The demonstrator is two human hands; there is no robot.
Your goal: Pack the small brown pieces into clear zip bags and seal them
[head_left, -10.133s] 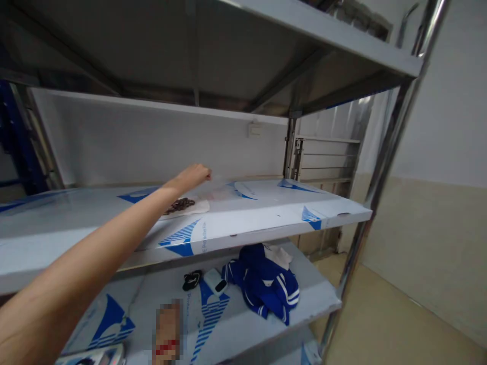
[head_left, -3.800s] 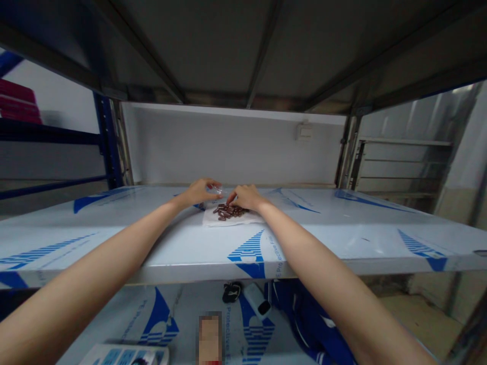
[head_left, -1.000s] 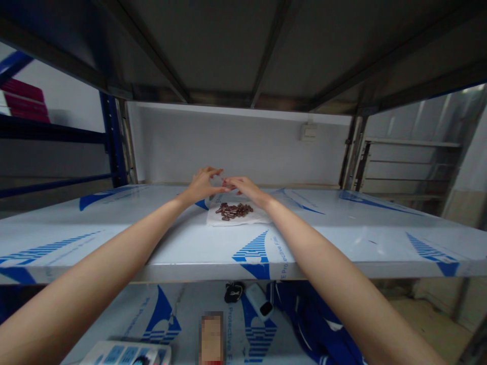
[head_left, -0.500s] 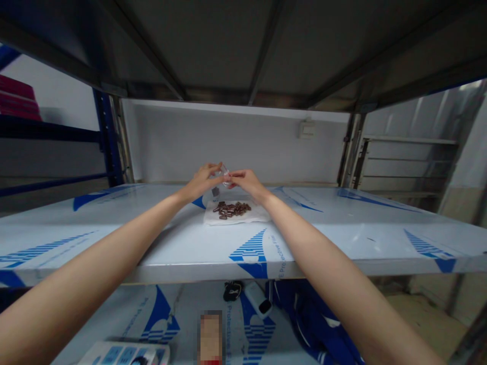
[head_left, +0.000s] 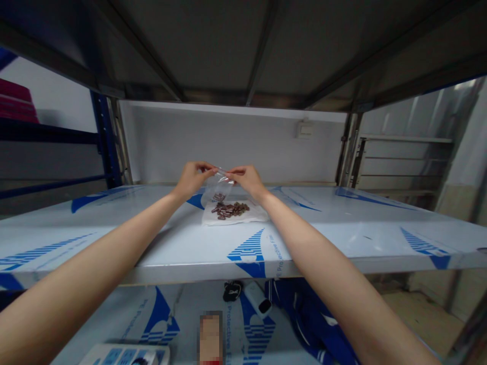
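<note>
Near brown pieces (head_left: pixel 230 210) on white sheet (head_left: pixel 255 216) | hands (head_left: pixel 192 181) (head_left: pixel 248 181) pinching clear bag (head_left: pixel 219 185) | at top

Both bare arms reach forward and converge, the hands level and pinching side by side.
The left arm (head_left: pixel 102 266) slants in from the lower left, the right arm (head_left: pixel 335 271) from the lower right, both long and only slightly bent where they show. The left wrist (head_left: pixel 174 198) turns the left hand (head_left: pixel 191 180) inward, knuckles raised, thumb pressed toward the forefinger, fingertips aimed right. The right wrist (head_left: pixel 265 199) carries the right hand (head_left: pixel 248 181) the opposite way, back of the hand up, thumb and forefinger closed together, fingertips aimed left. The two sets of fingertips sit just beside each other; the remaining fingers are too small to make out clearly.
</note>
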